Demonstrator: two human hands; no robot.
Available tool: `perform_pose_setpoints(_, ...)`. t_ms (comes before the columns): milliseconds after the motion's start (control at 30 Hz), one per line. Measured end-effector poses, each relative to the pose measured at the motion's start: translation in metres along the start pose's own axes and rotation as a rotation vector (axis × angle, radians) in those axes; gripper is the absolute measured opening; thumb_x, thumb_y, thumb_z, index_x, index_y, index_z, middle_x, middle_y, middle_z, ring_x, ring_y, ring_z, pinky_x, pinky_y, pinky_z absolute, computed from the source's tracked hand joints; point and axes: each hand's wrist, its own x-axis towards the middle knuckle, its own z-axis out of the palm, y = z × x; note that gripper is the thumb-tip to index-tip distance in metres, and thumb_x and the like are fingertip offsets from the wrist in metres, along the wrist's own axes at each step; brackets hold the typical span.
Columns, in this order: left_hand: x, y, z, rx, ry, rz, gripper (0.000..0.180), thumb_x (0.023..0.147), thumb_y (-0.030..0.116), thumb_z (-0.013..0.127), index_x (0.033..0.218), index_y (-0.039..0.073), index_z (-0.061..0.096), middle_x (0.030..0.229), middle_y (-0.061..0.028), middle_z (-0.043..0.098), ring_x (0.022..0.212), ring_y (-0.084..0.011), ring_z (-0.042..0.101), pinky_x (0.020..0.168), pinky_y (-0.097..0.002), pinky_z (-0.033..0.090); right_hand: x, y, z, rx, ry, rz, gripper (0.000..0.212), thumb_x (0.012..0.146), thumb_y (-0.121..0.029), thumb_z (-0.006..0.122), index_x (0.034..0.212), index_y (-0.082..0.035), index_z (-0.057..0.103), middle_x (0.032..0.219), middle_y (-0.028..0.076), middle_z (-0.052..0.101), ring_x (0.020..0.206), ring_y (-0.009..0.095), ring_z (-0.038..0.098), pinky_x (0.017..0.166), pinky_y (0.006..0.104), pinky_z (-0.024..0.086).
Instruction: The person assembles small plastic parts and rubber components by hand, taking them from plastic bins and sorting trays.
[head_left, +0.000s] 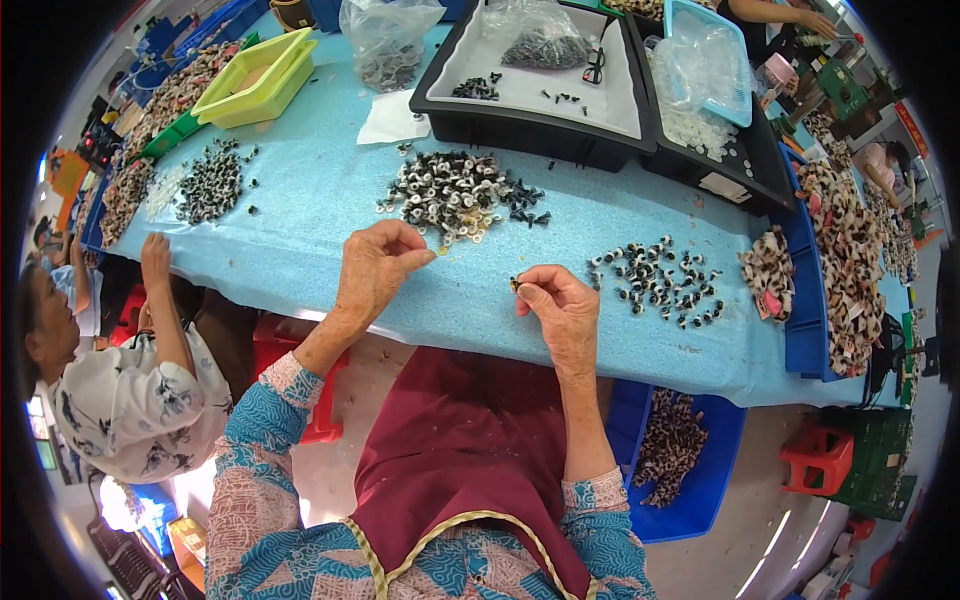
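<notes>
My left hand (372,272) hovers at the near edge of a pile of small black stemmed pieces and white ring washers (450,195). Its thumb and forefinger are pinched together; whatever lies between them is too small to make out. To its right, my right hand (562,312) pinches a small dark piece (515,285) with an amber glint, above the table's near edge. Beyond that hand, to the right, lies a looser spread of black-and-white pieces (655,280). Several loose black stemmed pieces (527,200) lie at the first pile's right side.
A blue cloth (330,225) covers the table. At the back stand a black tray (540,135), a yellow-green basket (258,80) and a bag (388,45). Spotted plush pieces (840,250) fill a blue bin at right. A co-worker (140,400) sits at left beside another pile (212,185).
</notes>
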Motion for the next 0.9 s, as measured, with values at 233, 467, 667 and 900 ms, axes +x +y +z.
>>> perform_pose_setpoints(233,0.016,-0.01,0.02,0.403,0.203,0.56,0.015,0.064,0.008,0.071,0.077,0.009,0.063,0.072,-0.0041,0.054,0.062,-0.0208,0.056,0.056,-0.0299,0.045,0.0,0.001,0.001,-0.027,-0.014,0.005,0.011,0.08,0.001,0.059,0.09,0.001,0.063,0.074,0.003,0.059,0.061,0.006,0.051,0.056,0.0189,0.043)
perform_pose_setpoints(467,0.032,-0.014,0.038,0.577,0.298,0.64,0.013,0.065,0.007,0.068,0.077,0.01,0.063,0.074,-0.0034,0.053,0.065,-0.0222,0.057,0.056,-0.0331,0.046,0.001,0.002,0.004,-0.053,-0.029,-0.003,0.011,0.081,0.0,0.058,0.091,0.001,0.063,0.075,0.002,0.059,0.061,0.006,0.051,0.056,0.0184,0.042)
perform_pose_setpoints(667,0.033,0.006,0.027,-0.053,0.041,0.232,0.012,0.076,0.007,0.063,0.087,0.01,0.066,0.068,0.0012,0.053,0.058,-0.0096,0.049,0.051,-0.0233,0.04,0.007,-0.001,0.001,0.0,0.014,0.033,0.012,0.08,-0.001,0.06,0.091,0.004,0.062,0.075,0.005,0.06,0.063,0.01,0.055,0.059,0.0217,0.047)
perform_pose_setpoints(900,0.021,0.021,0.031,-0.714,-0.363,-0.229,0.018,0.086,0.015,0.057,0.097,0.001,0.062,0.071,0.0019,0.053,0.06,-0.0076,0.049,0.05,-0.0205,0.039,0.029,-0.011,0.014,0.135,0.013,0.02,0.012,0.081,0.0,0.059,0.092,0.004,0.06,0.077,0.008,0.061,0.065,0.012,0.056,0.06,0.0235,0.048)
